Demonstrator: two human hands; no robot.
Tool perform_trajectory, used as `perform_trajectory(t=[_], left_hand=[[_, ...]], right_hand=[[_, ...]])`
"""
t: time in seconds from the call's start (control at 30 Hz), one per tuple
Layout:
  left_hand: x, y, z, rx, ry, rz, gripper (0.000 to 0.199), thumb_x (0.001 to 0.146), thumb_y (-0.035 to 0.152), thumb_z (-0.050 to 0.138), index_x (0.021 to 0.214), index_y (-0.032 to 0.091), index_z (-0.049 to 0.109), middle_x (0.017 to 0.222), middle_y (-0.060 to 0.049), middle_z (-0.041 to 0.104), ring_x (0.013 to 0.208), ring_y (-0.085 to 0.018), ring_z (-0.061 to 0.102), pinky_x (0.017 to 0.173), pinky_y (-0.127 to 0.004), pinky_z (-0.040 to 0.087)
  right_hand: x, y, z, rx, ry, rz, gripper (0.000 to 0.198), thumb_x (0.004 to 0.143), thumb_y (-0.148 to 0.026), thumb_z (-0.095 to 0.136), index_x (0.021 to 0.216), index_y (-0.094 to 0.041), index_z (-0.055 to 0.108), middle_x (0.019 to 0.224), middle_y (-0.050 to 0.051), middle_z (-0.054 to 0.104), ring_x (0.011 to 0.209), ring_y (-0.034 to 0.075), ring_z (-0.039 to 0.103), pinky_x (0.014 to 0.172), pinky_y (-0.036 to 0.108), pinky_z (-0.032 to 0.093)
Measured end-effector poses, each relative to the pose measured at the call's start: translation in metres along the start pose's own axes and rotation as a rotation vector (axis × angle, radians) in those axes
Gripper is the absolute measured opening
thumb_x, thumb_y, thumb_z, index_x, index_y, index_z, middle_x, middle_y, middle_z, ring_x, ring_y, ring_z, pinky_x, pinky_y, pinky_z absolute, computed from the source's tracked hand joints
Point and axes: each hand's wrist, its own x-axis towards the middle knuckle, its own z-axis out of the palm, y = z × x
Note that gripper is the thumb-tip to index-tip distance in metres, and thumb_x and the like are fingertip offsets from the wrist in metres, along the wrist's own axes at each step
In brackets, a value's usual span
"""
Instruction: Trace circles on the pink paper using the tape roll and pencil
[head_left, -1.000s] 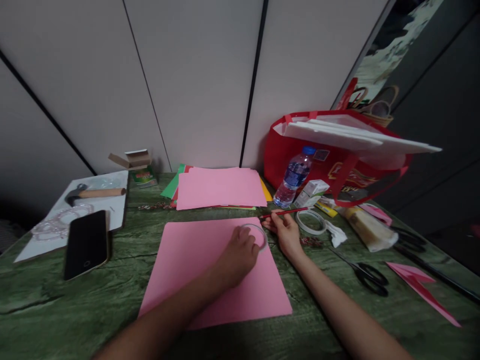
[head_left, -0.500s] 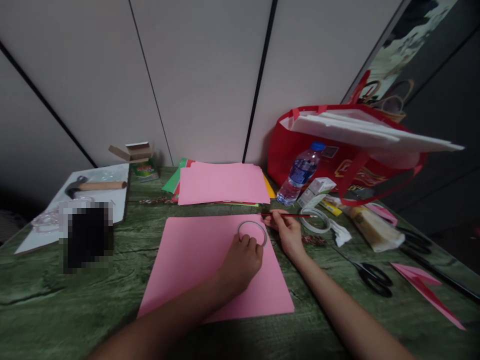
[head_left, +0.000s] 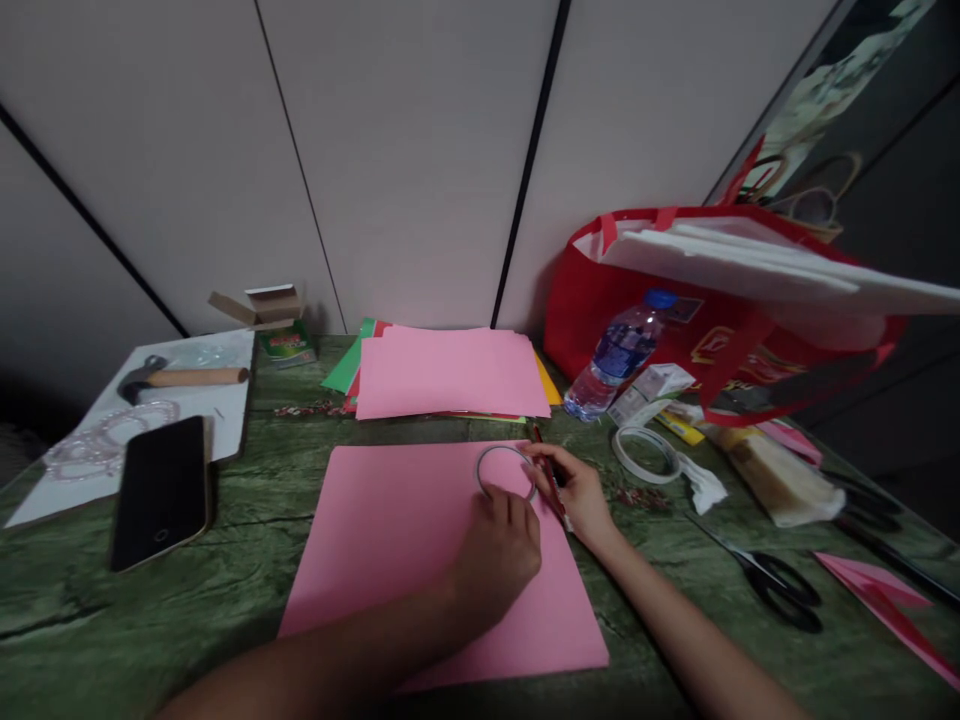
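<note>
A sheet of pink paper lies in front of me on the green table. On its upper right part rests a thin grey ring, with paper showing through its middle. The fingers of my left hand are closed on the ring's near rim, hiding that part of it. My right hand is at the sheet's right edge, beside the ring. Its fingers are closed round a dark red pencil, which is tilted and partly covered by them.
Behind the sheet is a stack of pink paper. At left are a phone and a hammer. To the right stand a water bottle and a red bag, with a tape roll and scissors nearer.
The pencil has turned from lying nearly level to a steep slant in my right hand, which has come closer to the ring. My left hand still holds the ring; the view has shifted slightly.
</note>
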Motion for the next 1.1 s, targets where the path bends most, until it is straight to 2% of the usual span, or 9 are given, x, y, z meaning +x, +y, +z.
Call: perform_trajectory(t=[0.33,0.5,0.67,0.8,1.1], left_hand=[[-0.002,-0.003,-0.002,-0.058,0.107,0.01,0.029,0.08,0.022,0.053,0.098,0.004,0.067,0.094,-0.018,0.066,0.088,-0.034,0.062,0.072,-0.047,0.046],[0.0,-0.005,-0.003,-0.122,0.097,-0.015,0.029,0.078,0.024,0.057,0.096,0.005,0.069,0.093,-0.019,0.067,0.088,-0.034,0.062,0.071,-0.046,0.047],[0.001,-0.006,-0.005,-0.156,0.114,-0.034,0.029,0.076,0.029,0.06,0.091,0.005,0.07,0.09,-0.018,0.068,0.088,-0.034,0.063,0.072,-0.046,0.047],[0.0,-0.004,-0.003,-0.177,0.128,-0.062,0.03,0.077,0.03,0.06,0.093,0.006,0.069,0.093,-0.017,0.067,0.089,-0.034,0.062,0.073,-0.048,0.046],[-0.003,-0.006,-0.003,-0.155,0.098,-0.011,0.03,0.08,0.03,0.058,0.092,0.003,0.067,0.091,-0.019,0.067,0.09,-0.035,0.062,0.072,-0.049,0.045]], right_hand=[[-0.001,0.006,-0.002,-0.047,-0.008,0.047,0.023,0.075,-0.033,0.065,0.093,-0.02,0.062,0.079,0.002,0.065,0.062,0.014,0.057,0.06,0.025,0.045],[-0.004,0.0,-0.002,-0.043,-0.006,0.068,0.02,0.077,-0.032,0.064,0.093,-0.02,0.061,0.083,0.003,0.064,0.067,0.014,0.058,0.063,0.024,0.045],[-0.005,-0.003,-0.002,-0.069,-0.001,0.113,0.021,0.077,-0.033,0.064,0.094,-0.021,0.061,0.078,0.002,0.064,0.067,0.015,0.058,0.06,0.024,0.044],[-0.004,-0.003,-0.003,-0.066,-0.004,0.129,0.022,0.077,-0.034,0.065,0.095,-0.022,0.061,0.085,0.004,0.067,0.071,0.016,0.06,0.062,0.025,0.045],[-0.004,-0.004,-0.002,-0.045,0.005,0.129,0.023,0.076,-0.035,0.066,0.093,-0.021,0.062,0.091,0.005,0.069,0.077,0.018,0.062,0.067,0.027,0.048]])
